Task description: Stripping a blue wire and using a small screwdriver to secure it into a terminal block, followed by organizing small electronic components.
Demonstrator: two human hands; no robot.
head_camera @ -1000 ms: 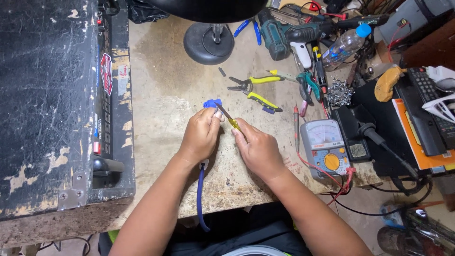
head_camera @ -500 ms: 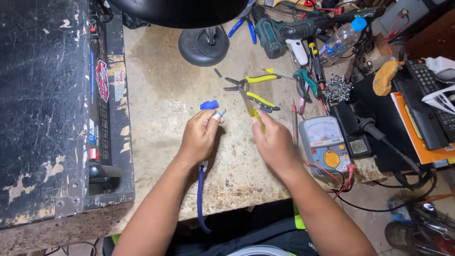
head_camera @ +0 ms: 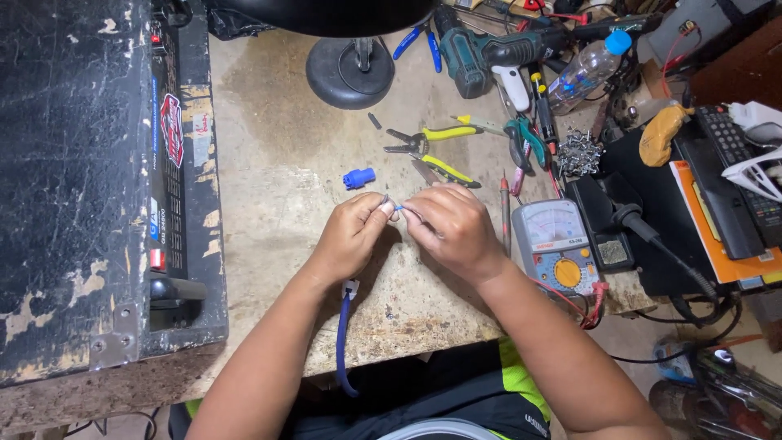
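A blue cable [head_camera: 343, 342] is pinched at its upper end between the two hands, at about the middle of the worktop [head_camera: 269, 187]. The left hand [head_camera: 352, 236] has its grip closed on the cable near the tip, thumb and forefinger pressed together there. The right hand [head_camera: 452, 232] meets it from the other side, fingertips closed on the same small blue tip; what else it holds is too small to tell. The cable's long axis runs toward and away from the person: its free end points up at the hands, and from under the left palm it drops past a pale collar, over the worktop's near edge, and curves down toward the lap.

One blue plug cap [head_camera: 358, 177] lies loose on the worktop just beyond the left hand, apart from it, lying roughly crosswise. One pair of yellow-handled pliers [head_camera: 432, 151] lies past the right hand, jaws pointing left. One analogue meter [head_camera: 558, 244] with an orange dial sits just beside the right wrist. One round black lamp base [head_camera: 350, 73] stands at the far side, one green power drill [head_camera: 489, 53] and one clear bottle [head_camera: 588, 69] with a blue cap lie beyond it. A big scuffed black case [head_camera: 90, 187] fills the left side.
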